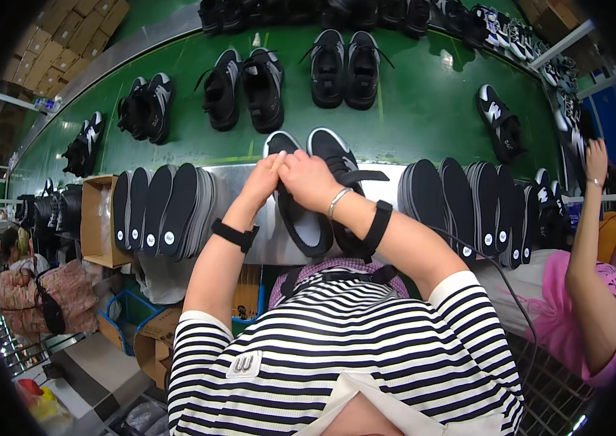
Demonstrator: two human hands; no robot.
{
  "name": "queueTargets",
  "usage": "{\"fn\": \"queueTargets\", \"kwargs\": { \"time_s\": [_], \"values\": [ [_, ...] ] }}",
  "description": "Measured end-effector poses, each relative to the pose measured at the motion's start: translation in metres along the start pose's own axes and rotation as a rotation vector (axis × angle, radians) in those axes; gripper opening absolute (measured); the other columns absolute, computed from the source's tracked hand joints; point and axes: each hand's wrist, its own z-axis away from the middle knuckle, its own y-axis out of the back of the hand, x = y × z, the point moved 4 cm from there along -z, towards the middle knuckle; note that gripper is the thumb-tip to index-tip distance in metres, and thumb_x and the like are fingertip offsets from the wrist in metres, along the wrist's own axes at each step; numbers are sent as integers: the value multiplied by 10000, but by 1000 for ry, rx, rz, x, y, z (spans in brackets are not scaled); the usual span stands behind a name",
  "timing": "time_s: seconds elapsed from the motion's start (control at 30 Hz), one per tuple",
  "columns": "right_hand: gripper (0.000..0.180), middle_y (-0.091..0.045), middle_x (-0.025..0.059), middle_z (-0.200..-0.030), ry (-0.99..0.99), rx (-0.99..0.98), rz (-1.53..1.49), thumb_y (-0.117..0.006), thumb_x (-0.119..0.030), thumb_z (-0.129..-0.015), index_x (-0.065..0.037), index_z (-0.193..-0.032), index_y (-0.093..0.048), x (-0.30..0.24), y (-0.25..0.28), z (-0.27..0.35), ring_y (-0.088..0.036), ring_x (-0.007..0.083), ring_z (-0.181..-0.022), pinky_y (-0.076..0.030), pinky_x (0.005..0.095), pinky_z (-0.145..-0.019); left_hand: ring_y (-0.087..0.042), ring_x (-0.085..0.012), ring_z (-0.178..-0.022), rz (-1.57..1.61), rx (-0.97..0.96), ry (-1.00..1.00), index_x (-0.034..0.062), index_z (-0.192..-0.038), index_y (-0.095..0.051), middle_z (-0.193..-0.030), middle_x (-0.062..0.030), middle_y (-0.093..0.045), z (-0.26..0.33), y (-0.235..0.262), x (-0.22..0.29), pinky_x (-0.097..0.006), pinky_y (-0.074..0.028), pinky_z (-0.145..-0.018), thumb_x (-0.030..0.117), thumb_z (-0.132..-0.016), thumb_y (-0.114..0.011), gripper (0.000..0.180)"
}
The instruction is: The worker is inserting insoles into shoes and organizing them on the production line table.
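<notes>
A black shoe (pixel 300 231) with a light toe cap lies on the metal ledge (pixel 377 171) in front of me, its toe pointing away. My left hand (pixel 263 179) and my right hand (pixel 309 179) meet over its upper, fingers closed on it near the tongue; the exact part they pinch is hidden beneath them. A matching second shoe (pixel 331 149) lies close along its right side, partly under my right wrist. From that shoe a loose black strap (pixel 366 176) sticks out to the right. The pale inside of the first shoe shows at its heel.
Stacks of black insoles stand left (pixel 170 207) and right (pixel 446 203), beside an open cardboard box (pixel 97 225). Several shoes (pixel 344 69) rest on the green conveyor belt (pixel 424 116). A co-worker in pink (pixel 577 291) reaches up at the right. A dark cable (pixel 500 280) hangs nearby.
</notes>
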Motion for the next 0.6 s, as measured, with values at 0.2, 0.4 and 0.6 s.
{"fn": "queueTargets", "kwargs": {
  "time_s": [0.2, 0.4, 0.6],
  "values": [
    [155, -549, 85, -734, -76, -305, -122, -523, -122, -685, -66, -812, -591, -3, 19, 16, -525, 211, -775, -361, 336, -669, -461, -93, -634, -281, 110, -23, -25, -755, -559, -654, -26, -536, -1, -3, -3, -249, -381, -591, 286, -869, -448, 349],
    [110, -518, 108, -668, -583, -38, -927, -523, -124, -757, -16, -768, -509, 31, 58, 75, -528, 217, -616, -415, 311, -576, -486, -152, -614, -562, 142, -9, -37, -792, -562, -659, -68, -536, 22, 1, 40, -289, -396, -581, 245, -812, -531, 284],
    [87, -479, 92, -662, -219, 86, -700, -543, -120, -757, -44, -760, -500, -25, 66, 82, -478, 236, -595, -385, 309, -563, -582, -287, -704, -416, -388, -327, 26, -1030, -512, -805, -168, -578, 112, -28, 103, -346, -449, -609, 149, -765, -549, 295]
  ]
}}
